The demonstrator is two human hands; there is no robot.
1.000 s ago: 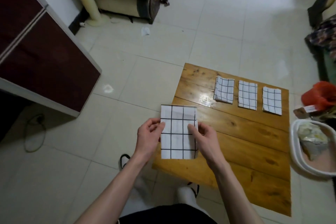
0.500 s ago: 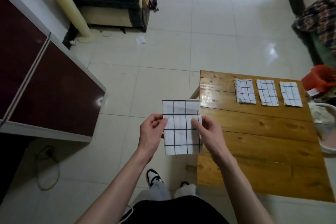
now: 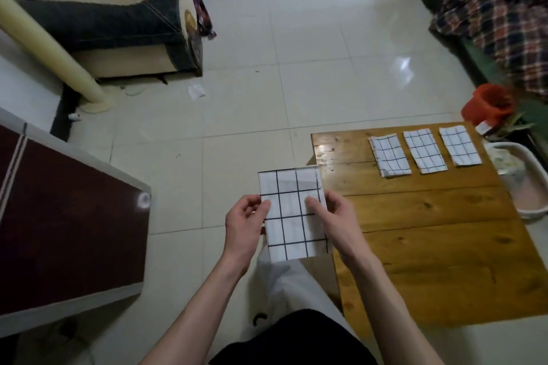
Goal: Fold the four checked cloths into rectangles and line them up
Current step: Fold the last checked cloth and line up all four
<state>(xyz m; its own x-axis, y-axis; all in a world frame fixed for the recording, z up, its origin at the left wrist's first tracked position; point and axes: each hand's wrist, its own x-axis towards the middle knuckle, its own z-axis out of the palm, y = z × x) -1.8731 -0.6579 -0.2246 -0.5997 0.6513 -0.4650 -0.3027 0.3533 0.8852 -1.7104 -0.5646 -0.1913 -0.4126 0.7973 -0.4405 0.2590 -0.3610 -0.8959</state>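
A dark red cabinet (image 3: pixel 68 234) fills the left of the room, with a cream and dark sofa (image 3: pixel 118 24) beyond it on the tiled floor (image 3: pixel 296 68). At centre, the left hand (image 3: pixel 244 224) pinches the left edge of a folded checked cloth (image 3: pixel 292 213), thumb on top, while the right hand (image 3: pixel 338 222) pinches its right edge the same way; the cloth is held flat in the air, just off the table's left edge. On the wooden table (image 3: pixel 430 246), three folded checked cloths lie side by side along the far edge: the first (image 3: pixel 390 155), the second (image 3: pixel 424 151) and the third (image 3: pixel 459 149) near the far right corner. A white basin (image 3: pixel 530 184) sits beside the table's right edge, an orange tub (image 3: pixel 489 104) beyond it.
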